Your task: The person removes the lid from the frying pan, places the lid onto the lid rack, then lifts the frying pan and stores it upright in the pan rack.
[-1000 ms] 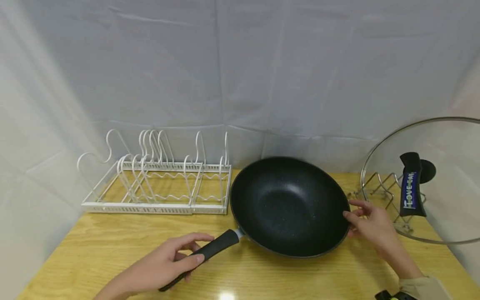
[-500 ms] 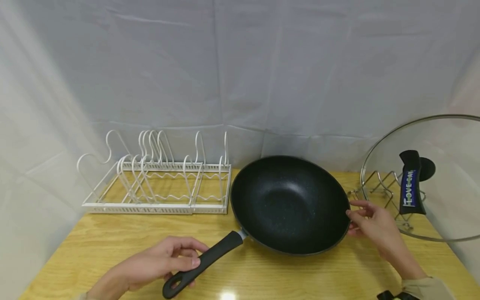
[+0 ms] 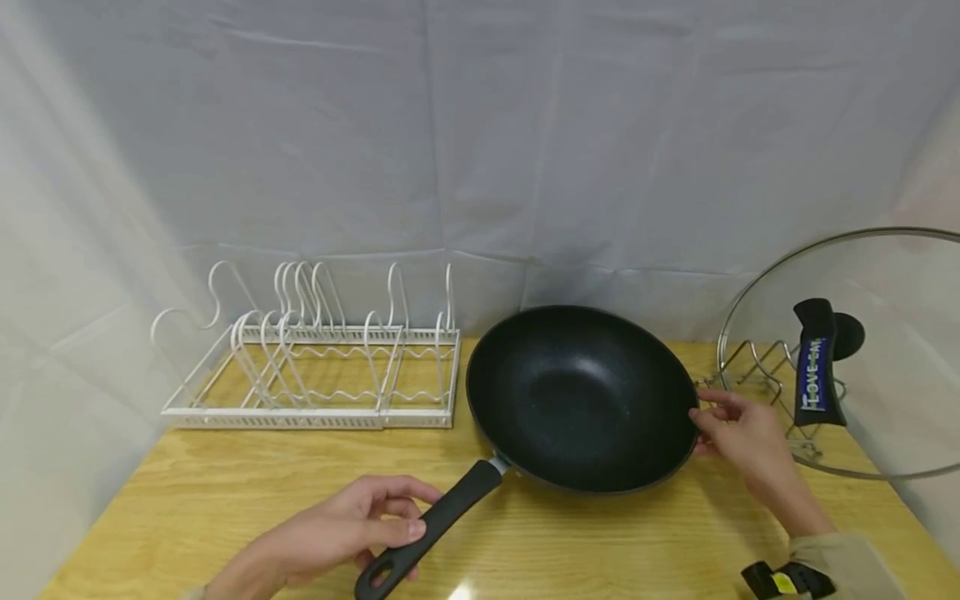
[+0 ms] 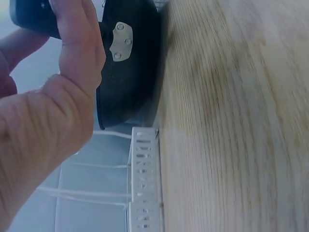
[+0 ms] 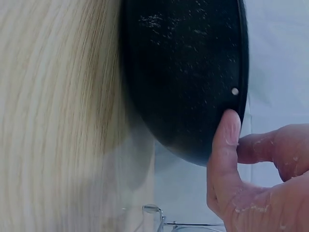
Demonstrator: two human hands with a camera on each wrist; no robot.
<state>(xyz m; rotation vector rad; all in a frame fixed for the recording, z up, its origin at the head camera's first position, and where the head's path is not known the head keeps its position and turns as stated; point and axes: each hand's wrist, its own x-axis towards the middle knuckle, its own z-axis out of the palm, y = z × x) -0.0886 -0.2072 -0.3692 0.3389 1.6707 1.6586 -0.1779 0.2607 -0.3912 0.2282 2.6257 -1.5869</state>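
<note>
A black wok (image 3: pixel 581 400) stands at the middle of the table, its inside facing up and tilted toward me. My left hand (image 3: pixel 337 529) holds its black handle (image 3: pixel 438 525) between thumb and fingers; the handle's holed end points toward me. On the other side, my right hand (image 3: pixel 750 437) pinches the wok's rim, thumb inside and fingers outside. Seen from the left wrist, the handle's riveted metal bracket (image 4: pixel 121 42) joins the dark wall. The right wrist view shows a finger against the wok's outer side (image 5: pixel 188 82) beside a rivet.
Left of the wok stands a white wire rack (image 3: pixel 315 417) with several upright loops. At right, a glass lid (image 3: pixel 900 367) with a black handle stands upright in a small metal wire rack (image 3: pixel 772 375). A pale sheet (image 3: pixel 480 142) hangs behind the wooden table (image 3: pixel 247 475).
The wok's handle has swung to the right, and my left hand has moved right with it. The bowl has turned and shifted slightly back. My right hand keeps its pinch on the rim.
</note>
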